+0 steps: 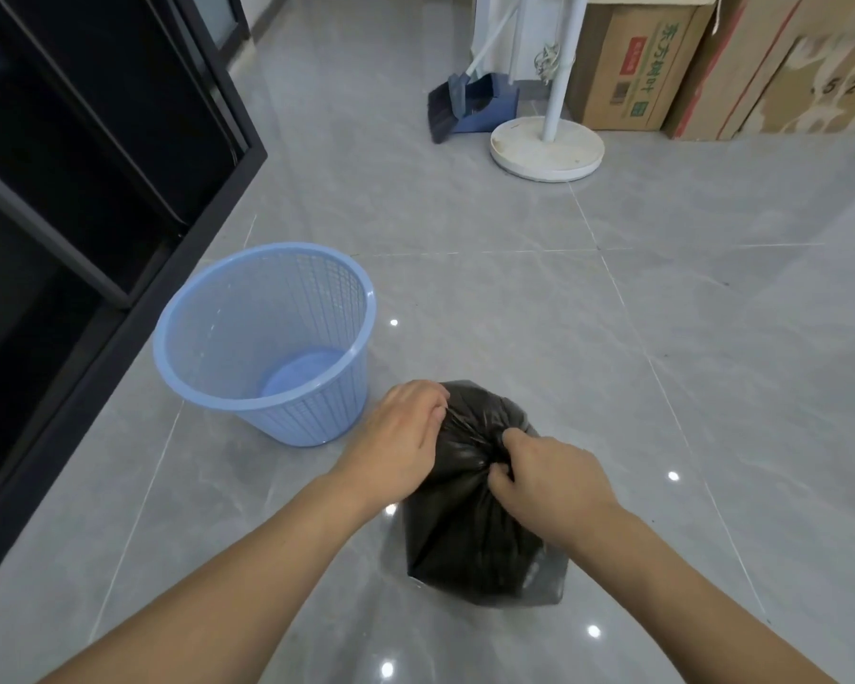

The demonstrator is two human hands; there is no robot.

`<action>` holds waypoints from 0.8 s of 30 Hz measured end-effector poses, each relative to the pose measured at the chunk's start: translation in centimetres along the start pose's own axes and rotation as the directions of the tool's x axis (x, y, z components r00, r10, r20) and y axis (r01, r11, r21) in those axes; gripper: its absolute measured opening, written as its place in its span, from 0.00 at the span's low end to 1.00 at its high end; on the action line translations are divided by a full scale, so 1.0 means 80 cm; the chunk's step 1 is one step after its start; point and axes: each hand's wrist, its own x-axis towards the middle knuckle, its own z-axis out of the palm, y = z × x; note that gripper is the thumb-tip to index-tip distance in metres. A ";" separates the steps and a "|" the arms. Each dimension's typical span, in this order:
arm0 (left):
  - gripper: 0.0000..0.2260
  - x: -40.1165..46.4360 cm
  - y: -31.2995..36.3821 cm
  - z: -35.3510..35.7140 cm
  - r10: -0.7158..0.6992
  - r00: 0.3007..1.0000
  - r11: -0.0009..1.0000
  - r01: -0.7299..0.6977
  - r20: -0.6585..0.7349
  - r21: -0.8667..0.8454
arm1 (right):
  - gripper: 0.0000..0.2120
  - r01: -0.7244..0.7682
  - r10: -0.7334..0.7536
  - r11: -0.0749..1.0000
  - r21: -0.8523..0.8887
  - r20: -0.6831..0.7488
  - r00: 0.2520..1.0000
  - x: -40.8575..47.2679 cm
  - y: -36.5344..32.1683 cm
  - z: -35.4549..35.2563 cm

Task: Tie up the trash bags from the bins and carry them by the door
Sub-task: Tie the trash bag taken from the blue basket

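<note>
A full black trash bag (470, 540) stands on the grey tiled floor in front of me. My left hand (401, 436) pinches the gathered plastic at the bag's top left. My right hand (546, 478) grips the bunched top from the right, fingers curled into the folds. Just left of the bag sits a light blue mesh bin (267, 338), upright, with no bag inside it.
A black cabinet (85, 190) runs along the left. At the back stand a blue dustpan with brush (470, 108), a white fan stand with round base (546, 145) and cardboard boxes (637, 66). No door is in view.
</note>
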 end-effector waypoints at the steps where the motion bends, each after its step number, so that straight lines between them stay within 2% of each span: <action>1: 0.09 0.001 0.003 0.001 -0.009 1.000 1.000 0.009 0.002 -0.020 | 0.08 -0.007 0.005 0.999 -0.054 -0.052 0.999 0.001 0.001 0.000; 4: 0.10 0.004 0.015 0.002 0.031 0.999 0.998 -0.031 0.013 -0.047 | 0.06 -0.064 0.049 0.994 -0.092 -0.153 0.987 0.002 0.011 -0.002; 7: 0.10 0.005 0.025 -0.001 0.089 0.996 0.995 -0.088 0.018 -0.037 | 0.05 -0.086 0.062 0.988 -0.127 -0.179 0.982 0.003 0.021 -0.004; 11: 0.12 0.009 0.030 -0.008 0.087 0.996 0.995 -0.086 0.020 -0.055 | 0.06 0.006 -0.049 0.964 -0.267 -0.156 0.987 0.002 0.024 -0.007; 13: 0.13 0.012 0.034 -0.009 0.083 0.996 0.994 -0.081 0.023 -0.073 | 0.07 0.021 -0.061 0.972 -0.232 -0.164 0.985 0.000 0.024 -0.007; 15: 0.12 0.014 0.039 -0.008 0.114 0.994 0.991 -0.114 -0.001 -0.070 | 0.09 0.012 -0.016 1.000 -0.026 -0.178 0.984 -0.001 0.026 -0.009; 17: 0.12 0.016 0.043 -0.007 0.133 0.991 0.988 -0.134 -0.016 -0.071 | 0.07 -0.017 0.031 0.942 0.334 -0.037 0.999 0.002 0.027 -0.011; 19: 0.11 0.019 0.044 -0.004 0.147 0.989 0.987 -0.147 -0.012 -0.059 | 0.03 -0.129 0.002 0.743 0.657 0.191 0.982 0.003 0.025 -0.013; 20: 0.11 0.019 0.043 -0.002 0.148 0.989 0.988 -0.148 -0.007 -0.046 | 0.04 -0.206 -0.043 0.623 0.755 0.296 0.954 0.002 0.023 -0.015; 22: 0.10 0.020 0.041 0.001 0.141 0.990 0.990 -0.141 -0.006 -0.022 | 0.09 -0.340 -0.151 0.446 0.828 0.444 0.883 -0.001 0.020 -0.017; 24: 0.08 0.021 0.035 0.002 0.097 0.995 0.995 -0.096 0.012 -0.039 | 0.07 -0.382 -0.215 0.383 0.841 0.483 0.848 -0.004 0.017 -0.019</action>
